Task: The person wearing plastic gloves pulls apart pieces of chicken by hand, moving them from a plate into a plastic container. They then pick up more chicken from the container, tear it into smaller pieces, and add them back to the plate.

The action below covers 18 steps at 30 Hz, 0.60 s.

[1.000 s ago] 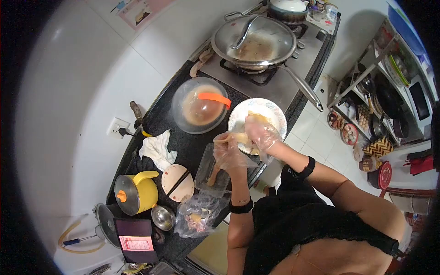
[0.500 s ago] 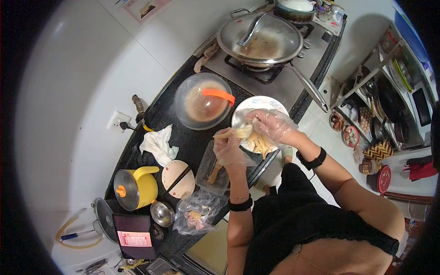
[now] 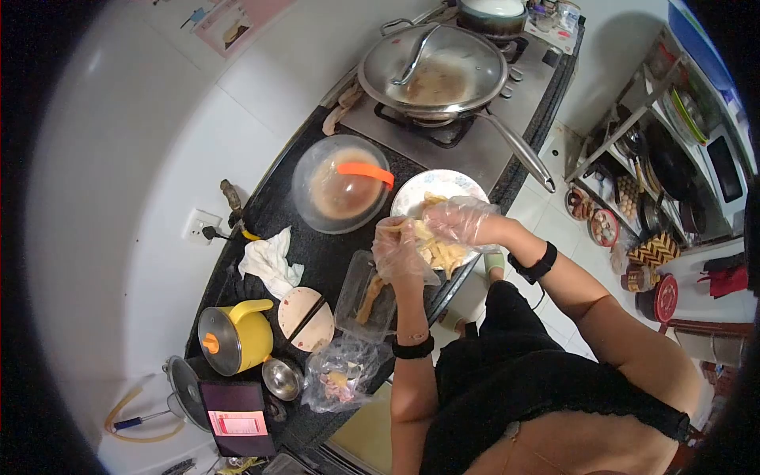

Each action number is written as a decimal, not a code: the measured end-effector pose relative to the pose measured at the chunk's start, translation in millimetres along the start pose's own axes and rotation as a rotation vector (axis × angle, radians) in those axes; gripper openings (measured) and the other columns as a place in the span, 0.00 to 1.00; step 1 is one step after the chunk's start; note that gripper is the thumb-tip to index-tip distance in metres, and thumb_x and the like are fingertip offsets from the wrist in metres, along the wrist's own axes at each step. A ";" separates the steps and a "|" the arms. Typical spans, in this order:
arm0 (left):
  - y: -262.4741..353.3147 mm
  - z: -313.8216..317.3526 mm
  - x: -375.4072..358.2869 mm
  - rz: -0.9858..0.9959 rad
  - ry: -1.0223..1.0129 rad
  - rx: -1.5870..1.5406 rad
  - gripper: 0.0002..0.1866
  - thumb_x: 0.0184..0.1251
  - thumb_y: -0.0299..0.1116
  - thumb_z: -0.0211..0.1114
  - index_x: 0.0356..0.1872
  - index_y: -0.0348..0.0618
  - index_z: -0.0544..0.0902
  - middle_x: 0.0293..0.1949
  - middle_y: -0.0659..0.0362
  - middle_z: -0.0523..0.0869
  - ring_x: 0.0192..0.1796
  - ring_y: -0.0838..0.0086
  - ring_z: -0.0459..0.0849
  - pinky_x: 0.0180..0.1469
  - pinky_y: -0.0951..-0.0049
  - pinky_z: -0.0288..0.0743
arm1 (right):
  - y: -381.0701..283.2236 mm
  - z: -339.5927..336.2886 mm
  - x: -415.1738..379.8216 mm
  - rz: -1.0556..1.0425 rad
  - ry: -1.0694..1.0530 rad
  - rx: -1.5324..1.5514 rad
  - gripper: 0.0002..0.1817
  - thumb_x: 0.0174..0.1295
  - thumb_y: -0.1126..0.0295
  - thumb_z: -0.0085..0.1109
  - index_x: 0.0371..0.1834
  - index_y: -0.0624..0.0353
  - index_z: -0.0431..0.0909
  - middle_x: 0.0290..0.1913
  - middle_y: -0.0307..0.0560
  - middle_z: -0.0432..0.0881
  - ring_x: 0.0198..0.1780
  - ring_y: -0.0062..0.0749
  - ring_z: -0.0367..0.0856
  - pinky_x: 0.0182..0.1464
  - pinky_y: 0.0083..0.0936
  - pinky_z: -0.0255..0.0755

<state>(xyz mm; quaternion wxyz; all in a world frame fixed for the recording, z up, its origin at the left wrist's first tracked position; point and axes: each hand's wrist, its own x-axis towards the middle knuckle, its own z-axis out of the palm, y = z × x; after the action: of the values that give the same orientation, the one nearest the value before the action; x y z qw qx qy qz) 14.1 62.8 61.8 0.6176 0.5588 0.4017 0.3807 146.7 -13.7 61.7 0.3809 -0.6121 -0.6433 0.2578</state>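
Both hands wear clear plastic gloves. My left hand (image 3: 398,247) is closed on a pale yellow piece that looks like a chicken foot (image 3: 423,230), at the near left rim of a flowered white plate (image 3: 463,184). Over the plate, my right hand (image 3: 457,219) is closed too, its fingertips at the same piece; the glove partly hides them. More pale yellow chicken feet (image 3: 443,255) lie on the plate beneath. Left of my left wrist, a clear plastic tray (image 3: 348,305) contains one long brownish piece (image 3: 370,299).
A bowl of cloudy liquid (image 3: 317,194) with an orange strip stands behind the plate. A lidded wok (image 3: 431,75) sits on the stove, its handle jutting right. Leftward are a white cloth (image 3: 271,264), a yellow pot (image 3: 249,336), a dish with chopsticks (image 3: 317,328), and a plastic bag (image 3: 340,376).
My hands have lowered toward the plate and come closer together with the pale piece. The view has shifted slightly.
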 end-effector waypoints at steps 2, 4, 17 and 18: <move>-4.3 2.3 1.1 -0.006 0.010 0.002 0.05 0.54 0.20 0.59 0.32 0.36 0.74 0.29 0.61 0.75 0.32 0.80 0.74 0.37 0.81 0.70 | -1.4 1.3 -0.9 0.032 -0.013 -0.044 0.09 0.63 0.64 0.40 0.38 0.56 0.66 0.34 0.53 0.72 0.38 0.49 0.71 0.42 0.36 0.65; -11.8 4.0 1.9 0.110 0.115 -0.030 0.04 0.56 0.22 0.58 0.32 0.35 0.73 0.27 0.60 0.76 0.29 0.81 0.74 0.34 0.81 0.71 | -2.1 6.5 -1.9 0.095 -0.006 -0.039 0.09 0.62 0.64 0.40 0.38 0.56 0.66 0.36 0.53 0.71 0.39 0.50 0.71 0.42 0.36 0.65; 20.5 -18.1 -14.6 0.021 0.340 -0.204 0.05 0.57 0.26 0.60 0.31 0.36 0.74 0.29 0.57 0.78 0.31 0.77 0.76 0.36 0.79 0.73 | -18.5 -13.5 -4.8 0.478 0.238 0.148 0.13 0.62 0.62 0.44 0.44 0.55 0.74 0.41 0.48 0.78 0.42 0.42 0.76 0.47 0.30 0.68; 35.0 -25.1 -25.1 0.002 0.305 -0.074 0.05 0.57 0.26 0.59 0.31 0.36 0.74 0.30 0.57 0.78 0.31 0.76 0.76 0.36 0.80 0.73 | -18.4 -20.7 -1.2 0.519 0.219 0.158 0.13 0.61 0.62 0.46 0.42 0.56 0.76 0.38 0.48 0.79 0.39 0.42 0.77 0.45 0.30 0.69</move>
<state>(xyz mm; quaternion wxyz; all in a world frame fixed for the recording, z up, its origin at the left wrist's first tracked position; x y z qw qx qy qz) -19.4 52.3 97.2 0.5693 0.4719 0.4757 0.4764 152.5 -19.9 88.2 0.4160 -0.7486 -0.3982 0.3285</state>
